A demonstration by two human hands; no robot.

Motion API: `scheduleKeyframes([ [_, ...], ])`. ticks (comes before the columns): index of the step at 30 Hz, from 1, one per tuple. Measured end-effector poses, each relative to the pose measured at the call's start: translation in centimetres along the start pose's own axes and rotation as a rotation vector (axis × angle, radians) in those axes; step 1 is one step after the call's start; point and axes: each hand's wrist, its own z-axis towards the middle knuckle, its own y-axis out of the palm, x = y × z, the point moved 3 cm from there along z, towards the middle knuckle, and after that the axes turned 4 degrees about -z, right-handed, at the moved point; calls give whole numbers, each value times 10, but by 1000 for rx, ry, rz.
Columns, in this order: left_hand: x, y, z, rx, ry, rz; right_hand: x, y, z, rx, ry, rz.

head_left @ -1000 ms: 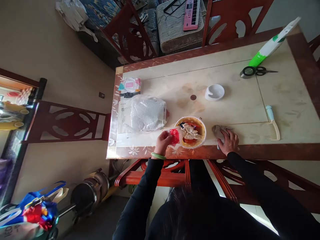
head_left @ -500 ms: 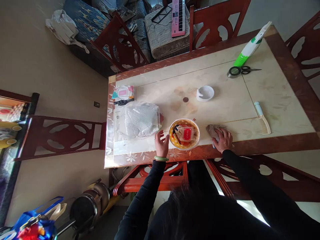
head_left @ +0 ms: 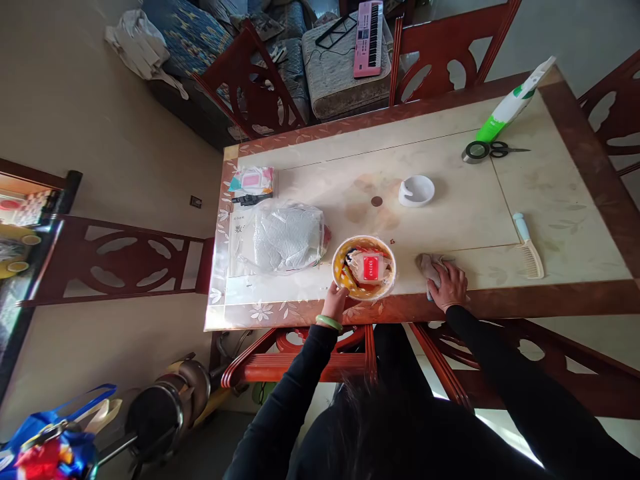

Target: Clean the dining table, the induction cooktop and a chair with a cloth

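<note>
My left hand (head_left: pixel 334 301), with a green bangle on the wrist, grips the near left edge of a round orange basket (head_left: pixel 339 267) with white dots. Inside the basket are a packet with a red label (head_left: pixel 371 268) and other small items that I cannot make out. My right hand (head_left: pixel 450 285) rests on a crumpled greyish-brown cloth (head_left: pixel 427 267) on the table, its fingers bent over it. To the left of the basket lies a white quilted bundle in clear plastic (head_left: pixel 287 237).
On the table (head_left: pixel 325 177) are a wipes pack (head_left: pixel 253 180), a white bowl (head_left: pixel 417 191), a tape roll (head_left: pixel 476 152), scissors (head_left: pixel 507 149), a green-and-white bag (head_left: pixel 510 107) and a comb (head_left: pixel 529 250). Wooden chairs (head_left: pixel 300 365) surround it.
My left hand has moved right and closed on the basket's edge. The basket has shifted slightly left on the table. My right hand stays on the cloth; the view has shifted a little.
</note>
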Motion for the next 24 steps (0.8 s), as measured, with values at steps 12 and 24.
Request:
scheduleKeyframes([
  [12, -7, -47, -48, 106, 16, -57, -40, 34, 150, 68, 43, 77],
  [24, -47, 32, -2, 10, 6, -164, -71, -33, 92, -144, -99, 418],
])
